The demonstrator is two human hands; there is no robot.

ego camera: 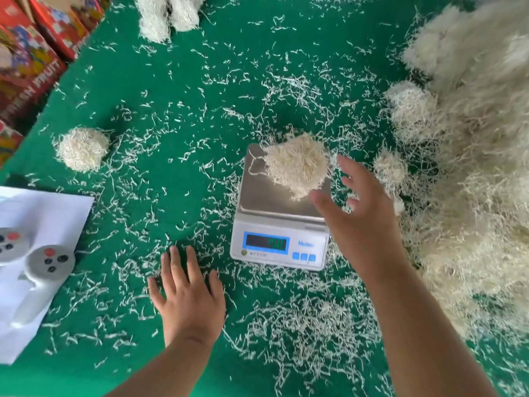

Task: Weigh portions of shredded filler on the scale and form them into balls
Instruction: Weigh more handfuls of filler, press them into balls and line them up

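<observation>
A white digital scale (279, 242) with a steel pan stands on the green table, its display lit. A clump of cream shredded filler (297, 166) rests on the far right of the pan. My right hand (360, 213) hovers just right of the clump, fingers spread, holding nothing. My left hand (187, 293) lies flat on the table, left of the scale, fingers apart. A formed filler ball (83, 149) sits at the far left. A big heap of loose filler (472, 167) fills the right side.
Loose shreds litter the green table (177, 81). More filler balls (169, 15) lie at the top. Red printed boxes (31, 53) line the left edge. A white paper (48, 207) with two grey controllers (48, 262) lies at the lower left.
</observation>
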